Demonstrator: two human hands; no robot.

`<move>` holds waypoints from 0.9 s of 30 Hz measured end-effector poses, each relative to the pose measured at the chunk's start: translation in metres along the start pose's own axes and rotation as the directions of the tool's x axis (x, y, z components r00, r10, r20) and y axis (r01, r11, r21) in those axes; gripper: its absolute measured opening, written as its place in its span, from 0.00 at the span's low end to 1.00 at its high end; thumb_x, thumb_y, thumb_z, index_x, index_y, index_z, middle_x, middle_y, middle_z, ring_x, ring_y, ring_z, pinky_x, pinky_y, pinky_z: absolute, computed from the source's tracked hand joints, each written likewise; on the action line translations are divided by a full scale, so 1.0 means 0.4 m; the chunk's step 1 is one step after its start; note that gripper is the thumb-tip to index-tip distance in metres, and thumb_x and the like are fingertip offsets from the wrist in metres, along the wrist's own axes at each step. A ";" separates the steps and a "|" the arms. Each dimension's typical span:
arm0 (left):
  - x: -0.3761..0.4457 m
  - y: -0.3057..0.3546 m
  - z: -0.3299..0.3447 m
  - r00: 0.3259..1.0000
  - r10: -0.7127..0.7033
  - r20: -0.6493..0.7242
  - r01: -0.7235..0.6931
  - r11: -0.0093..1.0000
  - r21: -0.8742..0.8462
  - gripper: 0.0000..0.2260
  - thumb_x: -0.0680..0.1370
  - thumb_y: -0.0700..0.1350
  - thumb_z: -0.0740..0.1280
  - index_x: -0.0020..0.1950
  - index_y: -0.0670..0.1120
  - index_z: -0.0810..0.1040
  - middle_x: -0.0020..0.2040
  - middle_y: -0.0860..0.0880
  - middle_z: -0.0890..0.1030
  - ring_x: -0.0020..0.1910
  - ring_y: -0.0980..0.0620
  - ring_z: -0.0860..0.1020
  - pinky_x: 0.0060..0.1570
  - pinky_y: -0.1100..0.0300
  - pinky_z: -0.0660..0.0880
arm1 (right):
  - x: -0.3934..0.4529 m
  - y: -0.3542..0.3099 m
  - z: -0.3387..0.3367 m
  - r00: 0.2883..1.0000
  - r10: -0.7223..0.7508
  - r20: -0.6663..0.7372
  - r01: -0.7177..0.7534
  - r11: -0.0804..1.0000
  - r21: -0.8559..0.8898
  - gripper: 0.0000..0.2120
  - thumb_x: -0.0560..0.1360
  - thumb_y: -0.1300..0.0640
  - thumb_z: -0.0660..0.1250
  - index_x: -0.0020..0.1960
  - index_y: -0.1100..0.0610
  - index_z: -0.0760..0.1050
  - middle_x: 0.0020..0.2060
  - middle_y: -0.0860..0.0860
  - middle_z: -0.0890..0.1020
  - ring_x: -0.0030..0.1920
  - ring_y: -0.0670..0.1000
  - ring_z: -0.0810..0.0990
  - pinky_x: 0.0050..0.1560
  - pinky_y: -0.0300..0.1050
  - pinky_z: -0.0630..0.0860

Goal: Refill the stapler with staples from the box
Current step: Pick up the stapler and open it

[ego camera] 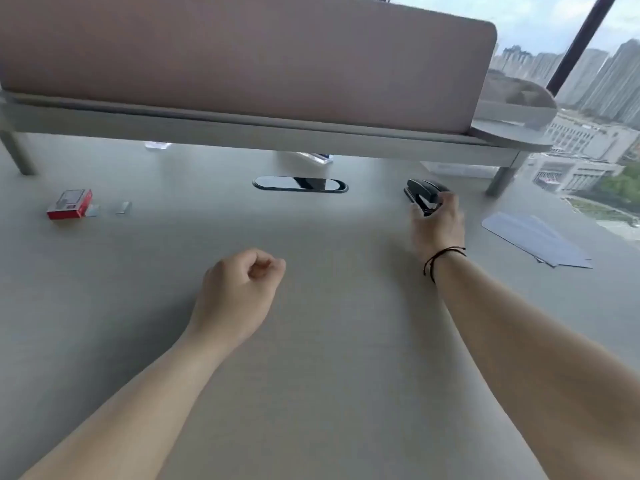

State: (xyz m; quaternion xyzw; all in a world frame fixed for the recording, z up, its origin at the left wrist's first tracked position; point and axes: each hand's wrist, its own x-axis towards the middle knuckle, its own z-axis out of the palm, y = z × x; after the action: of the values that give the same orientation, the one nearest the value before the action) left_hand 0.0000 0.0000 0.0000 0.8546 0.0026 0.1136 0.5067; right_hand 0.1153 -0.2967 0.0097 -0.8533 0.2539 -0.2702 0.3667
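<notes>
The task is only at its beginning. The right hand [437,221] is closed around the black stapler [425,198] at two o'clock on the bench [329,341]; the left hand [239,292] is a loose empty fist. The red staple box [69,204] lies at ten o'clock, loose staples [124,207] beside it; loading is not yet done.

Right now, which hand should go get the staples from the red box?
The left hand, probably. It is curled and holds nothing, and the red box lies on the left side of the desk. The right hand is already closed on the stapler far to the right.
</notes>
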 end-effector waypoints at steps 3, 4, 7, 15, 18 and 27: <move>0.005 -0.010 0.001 0.999 0.030 -0.014 -0.029 0.998 0.050 0.10 0.76 0.53 0.68 0.36 0.51 0.80 0.33 0.58 0.82 0.34 0.59 0.78 0.36 0.60 0.71 | 0.040 -0.013 0.012 0.993 0.104 -0.056 -0.103 0.995 0.008 0.24 0.76 0.48 0.66 0.67 0.57 0.67 0.65 0.59 0.74 0.61 0.61 0.77 0.60 0.52 0.72; 0.002 -0.013 0.001 0.999 0.036 -0.011 -0.036 0.998 0.049 0.10 0.76 0.53 0.68 0.36 0.51 0.80 0.34 0.60 0.82 0.33 0.60 0.78 0.36 0.61 0.70 | 0.052 -0.015 0.014 0.991 0.123 -0.060 -0.122 0.992 0.012 0.24 0.76 0.48 0.65 0.67 0.57 0.67 0.65 0.59 0.74 0.62 0.61 0.77 0.60 0.52 0.72; 0.001 -0.014 0.003 0.999 0.051 -0.017 -0.051 0.999 -0.007 0.10 0.76 0.54 0.69 0.38 0.51 0.81 0.34 0.55 0.83 0.33 0.58 0.78 0.36 0.59 0.72 | 0.085 -0.006 0.029 0.985 0.153 -0.081 -0.154 0.988 0.003 0.22 0.76 0.47 0.66 0.66 0.57 0.70 0.65 0.59 0.74 0.62 0.61 0.77 0.61 0.52 0.72; -0.002 -0.009 -0.001 0.999 0.043 -0.003 -0.043 0.999 -0.034 0.13 0.75 0.58 0.69 0.38 0.51 0.80 0.29 0.57 0.78 0.31 0.59 0.75 0.35 0.60 0.70 | 0.077 -0.003 0.033 0.990 0.116 -0.084 -0.115 0.993 0.015 0.21 0.78 0.51 0.65 0.66 0.62 0.69 0.66 0.60 0.74 0.65 0.63 0.75 0.65 0.54 0.70; -0.002 -0.006 -0.002 0.999 0.050 0.005 -0.049 0.998 -0.029 0.12 0.76 0.56 0.69 0.38 0.49 0.81 0.30 0.54 0.78 0.32 0.57 0.75 0.36 0.60 0.71 | 0.021 -0.012 0.026 0.995 0.098 -0.037 -0.096 0.994 0.050 0.19 0.79 0.51 0.64 0.64 0.62 0.69 0.64 0.60 0.78 0.64 0.63 0.76 0.63 0.54 0.72; -0.017 0.011 -0.020 1.000 0.020 0.008 -0.018 0.985 -0.173 0.09 0.71 0.55 0.70 0.38 0.49 0.82 0.32 0.56 0.81 0.35 0.56 0.78 0.40 0.59 0.72 | -0.253 -0.033 -0.063 0.990 -0.026 0.138 -0.002 0.980 0.199 0.13 0.80 0.50 0.62 0.57 0.59 0.68 0.40 0.49 0.76 0.45 0.57 0.75 0.44 0.47 0.67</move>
State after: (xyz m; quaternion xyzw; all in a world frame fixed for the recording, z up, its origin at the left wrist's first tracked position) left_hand -0.0086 0.0040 0.0061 0.8079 -0.0180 0.1140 0.5778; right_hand 0.0285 -0.2372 0.0067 -0.8307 0.1942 -0.2359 0.4654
